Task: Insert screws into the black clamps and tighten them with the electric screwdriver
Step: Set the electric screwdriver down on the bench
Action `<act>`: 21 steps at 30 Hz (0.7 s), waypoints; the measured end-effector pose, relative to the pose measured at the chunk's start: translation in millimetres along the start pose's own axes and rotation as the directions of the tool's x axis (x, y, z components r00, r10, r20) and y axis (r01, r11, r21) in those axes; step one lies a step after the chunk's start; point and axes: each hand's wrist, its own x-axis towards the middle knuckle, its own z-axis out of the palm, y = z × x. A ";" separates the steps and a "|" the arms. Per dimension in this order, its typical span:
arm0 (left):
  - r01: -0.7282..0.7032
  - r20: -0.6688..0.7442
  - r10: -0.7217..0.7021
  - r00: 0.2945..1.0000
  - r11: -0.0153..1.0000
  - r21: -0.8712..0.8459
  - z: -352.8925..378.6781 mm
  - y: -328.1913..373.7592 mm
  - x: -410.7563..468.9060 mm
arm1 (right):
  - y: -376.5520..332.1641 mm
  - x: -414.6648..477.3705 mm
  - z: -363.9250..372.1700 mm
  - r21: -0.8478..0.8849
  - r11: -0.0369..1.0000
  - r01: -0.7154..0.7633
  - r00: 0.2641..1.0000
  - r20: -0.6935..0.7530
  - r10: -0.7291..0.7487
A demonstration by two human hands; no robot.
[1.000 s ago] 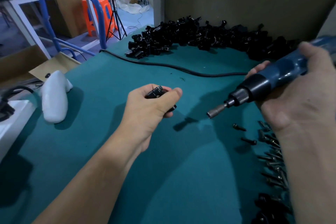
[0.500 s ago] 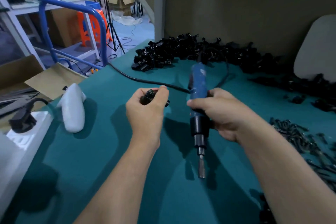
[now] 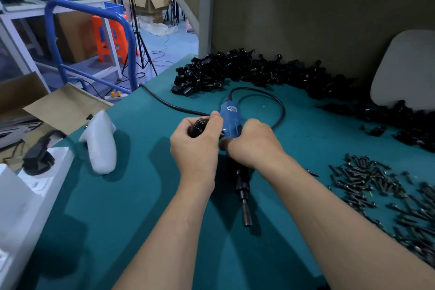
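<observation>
My left hand [image 3: 196, 148] is closed around a black clamp [image 3: 197, 126], held above the middle of the green table. Right beside it, my right hand [image 3: 253, 143] grips the blue electric screwdriver [image 3: 230, 122], whose black nose and bit [image 3: 244, 205] point back toward me, low over the table. The two hands touch. A long pile of black clamps [image 3: 235, 70] runs along the back wall. Loose black screws [image 3: 372, 181] are spread at the right.
The screwdriver's black cable [image 3: 270, 99] loops across the table behind my hands. A white handle-shaped object [image 3: 101, 141] lies at the left, near a white power strip with a black plug [image 3: 38, 158]. A grey board [image 3: 404, 70] leans at the back right.
My right hand swung the screwdriver from the right side, bit pointing left, to the middle, bit toward me, and lowered it. Both hands have come together; the left keeps the clamp.
</observation>
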 end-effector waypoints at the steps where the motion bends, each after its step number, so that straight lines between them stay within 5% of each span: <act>1: -0.004 0.004 0.004 1.000 1.000 -0.003 -0.2 -0.5 0.1 | -0.7 -1.0 0.1 -0.035 0.999 0.004 1.000 -0.012 -0.005; 7: -0.017 0.075 0.016 0.997 1.000 0.009 -0.1 2.7 -2.9 | 10.9 -5.2 -5.5 0.040 0.999 0.001 0.999 0.050 -0.003; 10: -0.038 0.134 0.032 0.990 0.998 0.042 -0.4 3.7 -6.8 | 18.5 -19.6 -13.2 0.307 0.947 0.092 0.994 -0.086 -0.068; 12: -0.072 0.211 0.053 0.976 0.994 0.088 -1.5 3.5 -11.2 | 22.2 -37.0 -18.5 0.557 0.800 0.223 0.975 -0.145 -0.170; 15: -0.176 0.331 0.134 0.934 0.979 0.102 2.5 10.1 -25.0 | 30.5 -64.6 -26.3 0.607 0.729 0.316 0.944 -0.129 -0.303; 21: -0.354 0.592 0.232 0.772 0.930 0.096 17.9 43.8 -80.6 | 79.9 -113.9 -70.5 0.657 0.686 0.314 0.948 -0.260 -0.184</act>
